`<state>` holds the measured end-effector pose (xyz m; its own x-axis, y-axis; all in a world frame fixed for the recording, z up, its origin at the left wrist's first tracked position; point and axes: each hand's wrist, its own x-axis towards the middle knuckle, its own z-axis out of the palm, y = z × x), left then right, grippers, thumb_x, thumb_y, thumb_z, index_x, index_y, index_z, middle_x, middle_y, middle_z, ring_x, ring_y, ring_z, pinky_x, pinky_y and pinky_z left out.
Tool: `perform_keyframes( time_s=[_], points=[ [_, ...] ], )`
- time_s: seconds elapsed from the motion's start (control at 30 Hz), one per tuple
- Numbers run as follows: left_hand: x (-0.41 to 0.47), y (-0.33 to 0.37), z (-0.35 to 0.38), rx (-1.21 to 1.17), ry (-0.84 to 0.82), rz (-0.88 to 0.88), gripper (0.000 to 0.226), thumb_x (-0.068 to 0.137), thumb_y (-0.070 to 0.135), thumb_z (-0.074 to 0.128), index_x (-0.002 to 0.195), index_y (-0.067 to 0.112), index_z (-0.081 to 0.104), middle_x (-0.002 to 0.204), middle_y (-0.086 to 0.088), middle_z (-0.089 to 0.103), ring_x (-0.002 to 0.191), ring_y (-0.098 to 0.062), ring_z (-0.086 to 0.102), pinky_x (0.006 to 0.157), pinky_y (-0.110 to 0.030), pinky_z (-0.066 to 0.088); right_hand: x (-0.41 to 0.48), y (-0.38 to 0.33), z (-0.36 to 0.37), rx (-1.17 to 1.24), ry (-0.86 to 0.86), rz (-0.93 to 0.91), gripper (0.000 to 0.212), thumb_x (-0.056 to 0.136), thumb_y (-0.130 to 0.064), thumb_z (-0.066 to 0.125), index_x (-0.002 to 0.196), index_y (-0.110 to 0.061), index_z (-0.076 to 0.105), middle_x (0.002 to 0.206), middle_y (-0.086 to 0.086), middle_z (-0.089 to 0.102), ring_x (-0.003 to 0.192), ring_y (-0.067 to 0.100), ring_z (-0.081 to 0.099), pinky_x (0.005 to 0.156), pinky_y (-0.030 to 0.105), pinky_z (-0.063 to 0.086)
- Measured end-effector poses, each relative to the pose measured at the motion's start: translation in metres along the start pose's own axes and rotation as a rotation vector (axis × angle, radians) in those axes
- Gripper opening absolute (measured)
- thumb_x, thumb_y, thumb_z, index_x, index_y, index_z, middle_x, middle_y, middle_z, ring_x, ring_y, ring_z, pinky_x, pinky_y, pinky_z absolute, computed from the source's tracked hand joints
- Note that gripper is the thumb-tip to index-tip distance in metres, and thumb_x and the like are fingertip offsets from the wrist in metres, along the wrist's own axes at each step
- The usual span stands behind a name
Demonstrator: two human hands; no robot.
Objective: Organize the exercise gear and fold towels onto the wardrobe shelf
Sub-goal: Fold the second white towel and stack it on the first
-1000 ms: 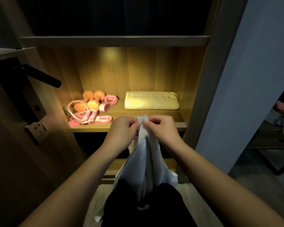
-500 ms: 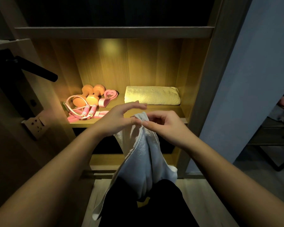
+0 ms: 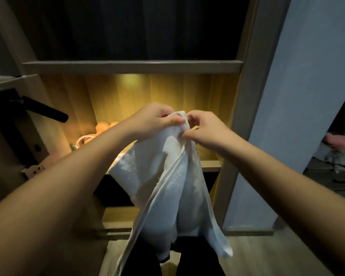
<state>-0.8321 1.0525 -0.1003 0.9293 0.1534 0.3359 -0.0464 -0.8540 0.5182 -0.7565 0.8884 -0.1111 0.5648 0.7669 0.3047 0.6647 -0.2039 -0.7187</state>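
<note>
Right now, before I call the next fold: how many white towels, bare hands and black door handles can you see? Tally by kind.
White towels: 1, the white terry towel, hanging unfolded.
Bare hands: 2, left hand and right hand, both pinching its top edge.
Black door handles: 1, the black lever door handle.
Total: 4.

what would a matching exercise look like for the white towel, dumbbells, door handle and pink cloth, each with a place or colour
Things:
1 white towel
2 dumbbells
3 door handle
4 pink cloth

Descriptions:
a black, sticking out at the left
b pinched at its top by left hand and right hand
c orange, on the lit shelf
d far right edge of view

Pairs: 1-b, 2-c, 3-a, 4-d
</note>
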Motion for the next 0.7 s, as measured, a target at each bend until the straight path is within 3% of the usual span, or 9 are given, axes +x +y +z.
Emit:
perform_keyframes(
  time_s=[0.1, 0.2, 0.27, 0.37, 0.47, 0.53, 0.6, 0.7],
  points=[
    [0.011, 0.009, -0.021, -0.036, 0.074, 0.021, 0.039, 0.092, 0.042, 0.06, 0.069, 0.011, 0.058, 0.063, 0.001, 0.048, 0.057, -0.006, 0.04, 0.053, -0.021, 0.031, 0.022, -0.017, -0.019, 0.023, 0.09, -0.028, 0.017, 0.082, -0.004, 0.069, 0.099, -0.009, 0.068, 0.093, 0.006, 0.066, 0.089, 0.022, 0.064, 0.078, 0.036, 0.059],
    [0.009, 0.007, -0.042, -0.117, 0.023, -0.024, 0.028, 0.083, 0.047, 0.07, 0.086, 0.02, 0.065, 0.081, 0.001, 0.063, 0.072, -0.006, 0.058, 0.063, -0.02, 0.047, 0.042, -0.037, -0.045, 0.065, 0.149, -0.07, 0.02, 0.08, 0.002, 0.068, 0.098, -0.007, 0.067, 0.09, 0.007, 0.066, 0.085, 0.02, 0.066, 0.073, 0.035, 0.059],
    [0.005, -0.006, -0.057, -0.103, -0.05, -0.118, 0.021, 0.079, 0.031, 0.078, 0.094, 0.023, 0.067, 0.092, 0.0, 0.068, 0.086, -0.015, 0.065, 0.073, -0.027, 0.053, 0.056, -0.051, -0.068, 0.116, 0.193, -0.073, 0.02, 0.08, 0.006, 0.065, 0.093, -0.009, 0.067, 0.087, 0.007, 0.066, 0.085, 0.02, 0.066, 0.073, 0.036, 0.059],
    [0.002, -0.021, -0.081, 0.094, -0.043, -0.234, 0.008, 0.084, 0.021, 0.072, 0.089, 0.016, 0.07, 0.086, -0.004, 0.068, 0.083, -0.022, 0.066, 0.07, -0.031, 0.052, 0.076, -0.073, -0.104, 0.172, 0.267, -0.074, 0.021, 0.083, 0.007, 0.062, 0.082, -0.014, 0.066, 0.088, 0.009, 0.067, 0.087, 0.022, 0.068, 0.072, 0.036, 0.061],
    [0.01, -0.011, -0.114, 0.155, 0.162, -0.211, 0.008, 0.085, 0.024, 0.066, 0.089, 0.017, 0.068, 0.086, -0.006, 0.068, 0.073, -0.012, 0.062, 0.061, -0.026, 0.049, 0.092, -0.088, -0.136, 0.108, 0.335, -0.083, 0.016, 0.086, 0.004, 0.06, 0.083, -0.01, 0.066, 0.091, 0.01, 0.067, 0.09, 0.023, 0.067, 0.065, 0.029, 0.059],
    [0.018, 0.008, -0.139, 0.226, 0.296, -0.147, 0.003, 0.085, 0.023, 0.064, 0.086, 0.02, 0.065, 0.084, -0.001, 0.066, 0.074, -0.013, 0.059, 0.061, -0.028, 0.046, 0.1, -0.091, -0.154, 0.033, 0.402, -0.056, 0.012, 0.088, 0.002, 0.058, 0.093, -0.001, 0.068, 0.098, 0.018, 0.067, 0.095, 0.03, 0.066, 0.076, 0.04, 0.06],
    [0.026, 0.028, -0.161, 0.445, 0.381, -0.094, 0.014, 0.088, 0.029, 0.062, 0.077, 0.024, 0.054, 0.077, 0.005, 0.06, 0.072, -0.017, 0.057, 0.058, -0.031, 0.041, 0.103, -0.092, -0.169, 0.003, 0.451, -0.015, 0.018, 0.088, 0.001, 0.055, 0.102, 0.008, 0.065, 0.098, 0.021, 0.066, 0.095, 0.033, 0.066, 0.082, 0.048, 0.058],
    [0.031, 0.056, -0.177, 0.828, 0.471, -0.027, 0.015, 0.094, 0.036, 0.053, 0.084, 0.026, 0.049, 0.076, 0.0, 0.057, 0.068, -0.025, 0.055, 0.054, -0.033, 0.038, 0.097, -0.093, -0.184, 0.08, 0.45, 0.001, 0.018, 0.087, 0.008, 0.048, 0.096, 0.011, 0.063, 0.082, 0.013, 0.06, 0.08, 0.024, 0.064, 0.063, 0.037, 0.059]
  ],
)
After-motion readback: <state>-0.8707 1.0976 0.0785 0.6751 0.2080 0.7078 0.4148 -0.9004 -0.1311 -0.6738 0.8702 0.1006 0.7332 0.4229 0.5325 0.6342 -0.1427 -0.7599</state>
